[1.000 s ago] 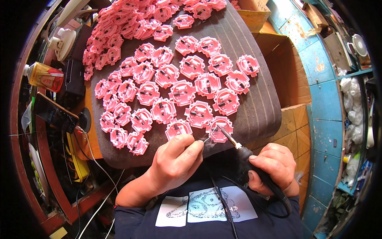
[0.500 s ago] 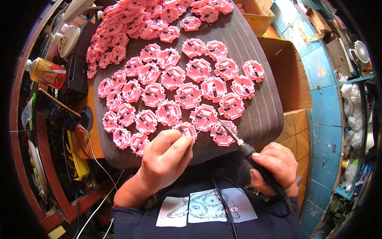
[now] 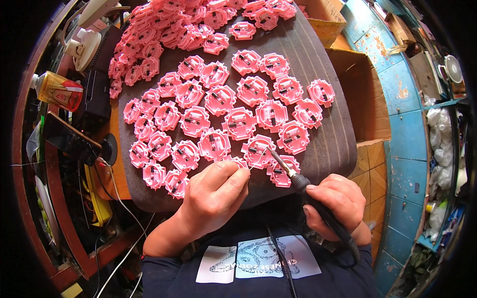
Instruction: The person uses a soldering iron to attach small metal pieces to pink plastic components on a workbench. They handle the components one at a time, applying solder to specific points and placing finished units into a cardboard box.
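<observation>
My left hand pinches a thin solder wire, which reaches up to a pink plastic part with small components inside, near the mat's front. My right hand is closed round the black handle of a soldering iron; its metal tip is at that same part, close to the wire's end. Partly behind my left fingers sits another pink part. Many similar pink parts lie face up over the dark striped mat.
A heap of pink parts lies at the back left. Cardboard boxes stand right of the mat, beside blue metal panels. At left are a bottle, a dark device on a stand, cables and a yellow item.
Both tool tips have moved from the front-right part up and left to the neighbouring part. My left hand dipped left, then came back rightward. The whole view has shifted slightly.
</observation>
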Motion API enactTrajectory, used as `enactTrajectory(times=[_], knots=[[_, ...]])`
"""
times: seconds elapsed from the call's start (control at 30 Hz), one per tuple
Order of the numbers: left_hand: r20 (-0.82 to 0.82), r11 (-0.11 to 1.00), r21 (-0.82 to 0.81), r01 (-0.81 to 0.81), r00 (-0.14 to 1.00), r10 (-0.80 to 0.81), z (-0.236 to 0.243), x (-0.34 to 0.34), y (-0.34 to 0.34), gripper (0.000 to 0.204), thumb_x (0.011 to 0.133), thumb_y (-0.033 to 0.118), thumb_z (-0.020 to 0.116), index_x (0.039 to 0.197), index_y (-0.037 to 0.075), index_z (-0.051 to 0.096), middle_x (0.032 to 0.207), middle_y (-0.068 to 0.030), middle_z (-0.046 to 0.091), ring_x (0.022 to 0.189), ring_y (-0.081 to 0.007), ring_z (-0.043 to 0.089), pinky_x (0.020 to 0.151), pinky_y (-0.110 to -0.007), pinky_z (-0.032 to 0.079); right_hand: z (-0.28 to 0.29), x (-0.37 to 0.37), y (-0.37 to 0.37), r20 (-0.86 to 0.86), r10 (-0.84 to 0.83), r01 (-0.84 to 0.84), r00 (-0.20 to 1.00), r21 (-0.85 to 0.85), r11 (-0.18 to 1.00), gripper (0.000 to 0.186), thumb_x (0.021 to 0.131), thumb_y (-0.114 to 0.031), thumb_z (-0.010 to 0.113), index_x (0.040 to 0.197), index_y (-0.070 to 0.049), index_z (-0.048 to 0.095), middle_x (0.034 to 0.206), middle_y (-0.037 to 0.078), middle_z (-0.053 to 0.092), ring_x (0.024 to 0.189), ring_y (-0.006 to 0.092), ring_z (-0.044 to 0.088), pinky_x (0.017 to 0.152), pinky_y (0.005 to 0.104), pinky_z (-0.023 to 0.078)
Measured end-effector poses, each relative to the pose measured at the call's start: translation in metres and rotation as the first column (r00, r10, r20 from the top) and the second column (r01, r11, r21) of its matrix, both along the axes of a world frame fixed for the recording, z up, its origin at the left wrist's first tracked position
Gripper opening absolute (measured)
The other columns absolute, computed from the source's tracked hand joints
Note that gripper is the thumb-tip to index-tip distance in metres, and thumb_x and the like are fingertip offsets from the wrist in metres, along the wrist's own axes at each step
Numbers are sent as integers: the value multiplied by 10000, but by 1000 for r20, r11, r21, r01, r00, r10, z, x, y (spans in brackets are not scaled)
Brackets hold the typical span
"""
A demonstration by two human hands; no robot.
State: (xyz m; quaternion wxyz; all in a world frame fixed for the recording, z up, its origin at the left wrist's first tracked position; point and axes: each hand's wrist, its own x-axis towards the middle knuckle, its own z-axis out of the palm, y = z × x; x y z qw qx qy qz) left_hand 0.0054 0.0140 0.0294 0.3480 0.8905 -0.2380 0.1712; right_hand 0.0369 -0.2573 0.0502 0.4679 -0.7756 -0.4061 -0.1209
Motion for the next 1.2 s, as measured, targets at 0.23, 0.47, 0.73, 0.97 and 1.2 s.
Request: enactTrajectory(times=[0.23, 0.47, 0.73, 0.97, 1.2], knots=[[37, 1000, 10, 10, 999, -11, -2, 5, -1, 310, 774, -71, 792, 1067, -27, 702, 941, -122, 654, 800, -293, 717, 664, -369, 597, 0, 1, 0, 0, 8, -8, 1000, -1, 1000, 386, 746, 18, 831, 1105, 82, 702, 751, 126, 656, 574, 252, 626, 516, 355, 501], [36, 1000, 0, -5, 999, 5, -3, 5, -1, 318, 778, -86, 798, 1078, -28, 708, 944, -130, 667, 793, -290, 709, 665, -369, 590, 1, 0, 1, -2, -7, 6, 1000, -15, 1000, 374, 766, 7, 827, 1109, 80, 700, 757, 130, 662, 586, 261, 641, 522, 362, 507], [55, 998, 35, -50, 997, 48, 2, 4, 5, 309, 772, -67, 810, 1061, -42, 703, 933, -132, 673, 787, -290, 710, 658, -370, 592, 0, 3, 5, -16, 9, -9, 1000, 15, 1000, 388, 768, 9, 836, 1125, 77, 703, 774, 131, 664, 597, 265, 642, 531, 363, 509], [42, 998, 42, -38, 998, 36, 2, 5, 6, 313, 769, -57, 810, 1061, -41, 699, 935, -133, 672, 788, -293, 707, 670, -374, 591, 1, 5, 9, -24, 24, -23, 999, 14, 1000, 401, 752, 25, 842, 1126, 81, 705, 772, 130, 661, 602, 263, 641, 537, 355, 509], [28, 998, 40, -39, 999, 38, 1, 4, 7, 307, 772, -55, 808, 1057, -38, 698, 939, -130, 669, 800, -293, 710, 669, -377, 589, 1, 7, 13, -9, 31, -31, 999, 3, 1000, 389, 750, 19, 843, 1109, 77, 706, 763, 130, 659, 596, 261, 641, 529, 359, 511]])
